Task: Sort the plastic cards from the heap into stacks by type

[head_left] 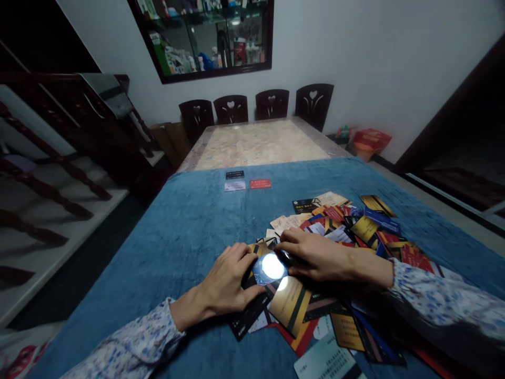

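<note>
My left hand (226,279) grips the left edge of a blue card (259,275), thumb and fingers at its rim. A bright white spot of light covers much of that card's face. Just right of it, my right hand (311,255) is closed around a small dark flashlight (287,257), mostly hidden by the fingers. Beneath both hands spread loose cards, among them a gold card (290,305) and a black card (246,318) under the left thumb. A pale green card (327,358) lies nearer to me.
A heap of mixed cards (355,226) covers the right side of the blue cloth (165,231). Farther off lie a black card (235,175), a white card (235,186) and a red card (260,183). Dark chairs (272,103) line the table's far end; a stair railing (51,158) runs left.
</note>
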